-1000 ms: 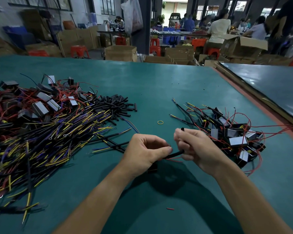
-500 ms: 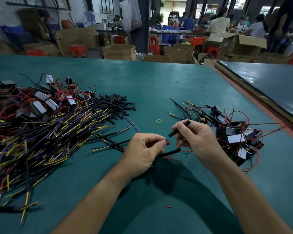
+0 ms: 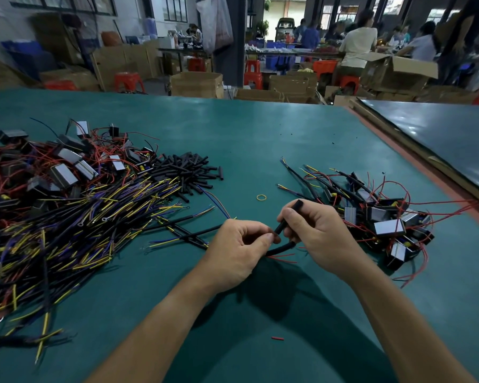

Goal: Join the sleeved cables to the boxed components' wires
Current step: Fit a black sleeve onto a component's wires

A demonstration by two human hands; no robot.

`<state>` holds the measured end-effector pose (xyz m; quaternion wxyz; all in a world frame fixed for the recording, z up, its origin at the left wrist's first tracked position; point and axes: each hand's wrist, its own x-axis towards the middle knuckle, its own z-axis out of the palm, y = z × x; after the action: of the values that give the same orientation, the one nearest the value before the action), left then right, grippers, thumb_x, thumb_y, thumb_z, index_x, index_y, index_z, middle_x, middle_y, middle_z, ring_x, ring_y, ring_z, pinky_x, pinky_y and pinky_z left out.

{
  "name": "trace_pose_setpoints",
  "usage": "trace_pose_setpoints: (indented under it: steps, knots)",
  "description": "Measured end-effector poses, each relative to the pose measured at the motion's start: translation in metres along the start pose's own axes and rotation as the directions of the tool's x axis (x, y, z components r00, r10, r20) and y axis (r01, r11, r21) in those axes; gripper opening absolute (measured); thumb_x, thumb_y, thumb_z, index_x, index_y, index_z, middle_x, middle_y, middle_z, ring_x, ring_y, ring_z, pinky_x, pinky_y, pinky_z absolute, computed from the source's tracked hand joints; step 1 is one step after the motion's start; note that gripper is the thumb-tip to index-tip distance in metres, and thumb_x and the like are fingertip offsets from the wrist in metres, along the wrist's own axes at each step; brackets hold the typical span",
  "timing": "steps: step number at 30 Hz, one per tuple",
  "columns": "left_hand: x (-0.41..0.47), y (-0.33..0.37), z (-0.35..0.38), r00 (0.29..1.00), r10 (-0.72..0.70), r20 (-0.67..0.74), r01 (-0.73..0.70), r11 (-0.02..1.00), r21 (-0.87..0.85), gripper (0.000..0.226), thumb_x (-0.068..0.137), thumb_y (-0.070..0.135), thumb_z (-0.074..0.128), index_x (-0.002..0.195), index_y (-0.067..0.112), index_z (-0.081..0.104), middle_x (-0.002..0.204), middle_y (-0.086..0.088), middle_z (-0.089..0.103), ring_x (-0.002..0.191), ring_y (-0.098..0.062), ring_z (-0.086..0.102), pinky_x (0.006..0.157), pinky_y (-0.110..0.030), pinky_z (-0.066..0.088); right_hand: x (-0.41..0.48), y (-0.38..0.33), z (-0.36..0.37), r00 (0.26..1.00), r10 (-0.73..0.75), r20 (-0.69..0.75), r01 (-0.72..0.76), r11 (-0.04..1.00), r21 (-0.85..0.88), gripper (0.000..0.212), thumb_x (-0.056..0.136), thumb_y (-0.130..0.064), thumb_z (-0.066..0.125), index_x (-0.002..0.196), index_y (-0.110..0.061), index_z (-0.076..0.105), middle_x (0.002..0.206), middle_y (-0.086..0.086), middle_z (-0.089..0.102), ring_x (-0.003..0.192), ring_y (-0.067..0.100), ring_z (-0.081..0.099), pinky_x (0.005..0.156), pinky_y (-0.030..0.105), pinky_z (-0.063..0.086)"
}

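Green table under cable heaps, boxed components, sleeve pieces

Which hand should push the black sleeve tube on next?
Right, likely: the right hand grips the black sleeve tube, its lower end by the fingertips of the left hand, which pinches the sleeved cable and can steady.

Left hand and right hand pinch a sleeved cable.

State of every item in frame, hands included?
left hand: pinching the black cable
right hand: gripping the sleeve tube, tilted
rubber band: lying loose on the table
cut sleeves: heaped, untouched
loose cables: heaped, untouched
boxed components: tangled in piles, left and right
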<state>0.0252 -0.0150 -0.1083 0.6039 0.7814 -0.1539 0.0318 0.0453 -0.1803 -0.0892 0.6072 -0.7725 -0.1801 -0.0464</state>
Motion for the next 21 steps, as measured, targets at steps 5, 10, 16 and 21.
trace_pose_setpoints:
  steps: [5,10,16,21]
  knots:
    - [0.001,-0.002,-0.002,0.999,-0.039,-0.02,0.037,0.997,-0.072,0.016,0.089,0.008,0.067,0.073,0.007,0.07,0.058,0.003,0.064,0.053,-0.008,0.051,0.054,-0.02,0.042,0.0,0.0,-0.002,0.999,0.022,0.025,-0.022,0.999,0.027,0.024,0.098,-0.006,0.052,0.078,-0.008,0.065,0.056,-0.003,0.058,0.05,0.011,0.053,0.052,0.021,0.05]
    - [0.002,0.0,-0.007,0.985,-0.169,-0.031,0.153,0.944,-0.293,0.016,0.077,-0.001,0.076,0.079,0.01,0.066,0.065,-0.002,0.07,0.055,-0.01,0.061,0.054,-0.019,0.049,0.0,0.002,-0.001,0.998,0.042,0.035,-0.045,0.995,0.086,0.025,0.097,-0.005,0.054,0.078,-0.009,0.069,0.061,-0.001,0.059,0.058,0.015,0.055,0.055,0.021,0.051]
    - [0.0,0.003,-0.012,0.974,-0.223,0.041,0.224,0.922,-0.315,0.031,0.07,-0.013,0.076,0.088,0.009,0.063,0.072,-0.006,0.072,0.059,-0.013,0.066,0.056,-0.024,0.055,0.0,0.004,-0.004,0.998,0.007,0.062,-0.01,0.999,0.041,0.023,0.097,-0.006,0.056,0.08,-0.012,0.071,0.059,-0.008,0.062,0.055,0.007,0.054,0.057,0.017,0.046]
    - [0.0,0.0,-0.008,0.985,-0.17,-0.001,0.167,0.967,-0.193,0.025,0.073,-0.003,0.08,0.085,0.014,0.065,0.072,-0.004,0.073,0.059,-0.012,0.063,0.055,-0.024,0.052,0.0,0.004,-0.006,0.997,0.011,0.078,-0.016,0.998,0.067,0.024,0.097,-0.006,0.056,0.08,-0.014,0.071,0.061,-0.006,0.062,0.055,0.007,0.055,0.056,0.017,0.047]
